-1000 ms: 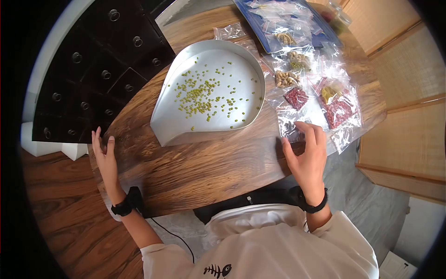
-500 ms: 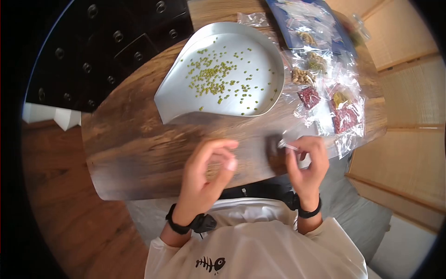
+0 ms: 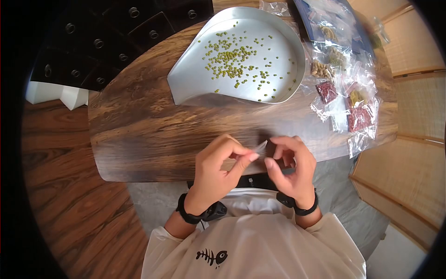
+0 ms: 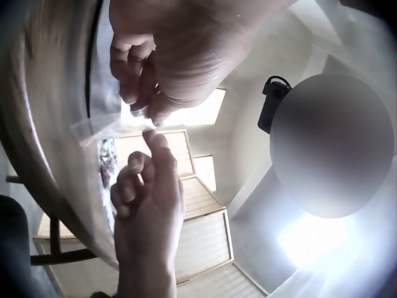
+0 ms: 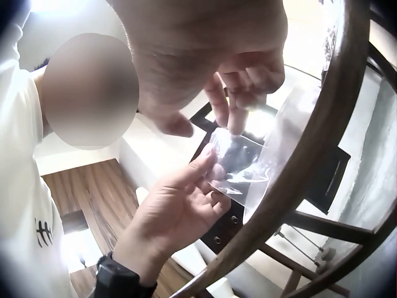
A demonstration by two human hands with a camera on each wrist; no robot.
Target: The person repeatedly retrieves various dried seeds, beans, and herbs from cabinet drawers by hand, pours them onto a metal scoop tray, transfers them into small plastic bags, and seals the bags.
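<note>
Left hand: the clear bag [image 3: 261, 148] is pinched between thumb and index finger of the left hand [image 3: 214, 171], above the near part of the wooden table [image 3: 139, 144].
Right hand: nothing is seen gripped by the right hand [image 3: 296, 174]; its fingers are bent and parted from the thumb, just beside the bag. Whether the bag is touched cannot be told.
Metal pan [image 3: 191, 86]: rested on the table, beyond the hands; green beans [image 3: 232, 61] are scattered over its floor.
Filled packets: the peanut packet [image 3: 320, 69] is placed to the right of the pan, with the small red packet [image 3: 326, 92] nearer.
Blue tray [image 3: 303, 19]: set at the far right, covered with plastic bags.
</note>
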